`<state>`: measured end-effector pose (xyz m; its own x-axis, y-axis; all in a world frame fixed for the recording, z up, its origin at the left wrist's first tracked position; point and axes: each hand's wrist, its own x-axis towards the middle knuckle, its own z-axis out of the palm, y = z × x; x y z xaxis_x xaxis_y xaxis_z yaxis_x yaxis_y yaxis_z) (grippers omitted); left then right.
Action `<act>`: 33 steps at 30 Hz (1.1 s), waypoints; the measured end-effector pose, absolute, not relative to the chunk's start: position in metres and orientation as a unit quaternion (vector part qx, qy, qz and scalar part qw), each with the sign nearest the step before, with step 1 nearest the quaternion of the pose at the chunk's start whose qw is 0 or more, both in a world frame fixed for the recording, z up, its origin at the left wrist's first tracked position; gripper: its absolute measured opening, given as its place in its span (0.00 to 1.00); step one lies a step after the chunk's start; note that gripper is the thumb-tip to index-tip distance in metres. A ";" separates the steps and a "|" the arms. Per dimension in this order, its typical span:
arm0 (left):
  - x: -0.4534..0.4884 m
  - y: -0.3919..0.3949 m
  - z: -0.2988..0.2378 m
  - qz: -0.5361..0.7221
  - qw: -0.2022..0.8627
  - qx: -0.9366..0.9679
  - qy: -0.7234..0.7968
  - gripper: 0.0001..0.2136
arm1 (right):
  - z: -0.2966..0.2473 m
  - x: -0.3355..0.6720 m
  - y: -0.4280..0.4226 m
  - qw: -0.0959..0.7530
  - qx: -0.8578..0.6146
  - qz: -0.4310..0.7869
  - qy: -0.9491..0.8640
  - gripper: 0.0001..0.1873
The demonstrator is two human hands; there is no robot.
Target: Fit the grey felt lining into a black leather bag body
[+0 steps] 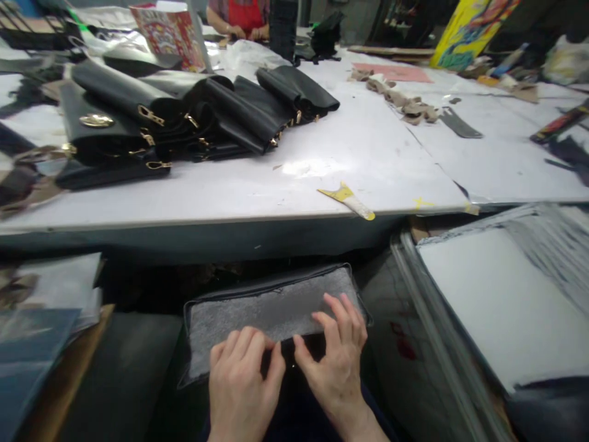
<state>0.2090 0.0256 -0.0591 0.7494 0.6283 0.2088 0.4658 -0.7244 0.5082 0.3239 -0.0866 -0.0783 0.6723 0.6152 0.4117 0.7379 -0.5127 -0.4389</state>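
Panel (pixel 257 313), grey-faced, is pinched by the left grip (pixel 243 374), the right grip (pixel 338 362) splayed loosely.

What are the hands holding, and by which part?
The left hand appears to pinch the near edge of the grey-faced black piece; whether the right hand, its thumb by that edge, grips cannot be told.

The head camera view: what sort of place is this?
It looks like a workshop, perhaps for bags or similar goods. Black leather-like pieces with gold-coloured clips lie piled on a big white table, and a person in a red apron is across it.
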 end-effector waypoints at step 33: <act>0.226 0.018 -0.062 0.152 0.292 0.927 0.180 0.20 | -0.094 0.325 -0.138 0.392 -0.787 -0.160 -0.449 0.25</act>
<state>0.2256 0.0182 -0.0622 0.8888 0.4224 0.1776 0.2443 -0.7648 0.5961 0.3253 -0.1375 -0.0943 0.5450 0.5815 0.6040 0.8324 -0.2893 -0.4726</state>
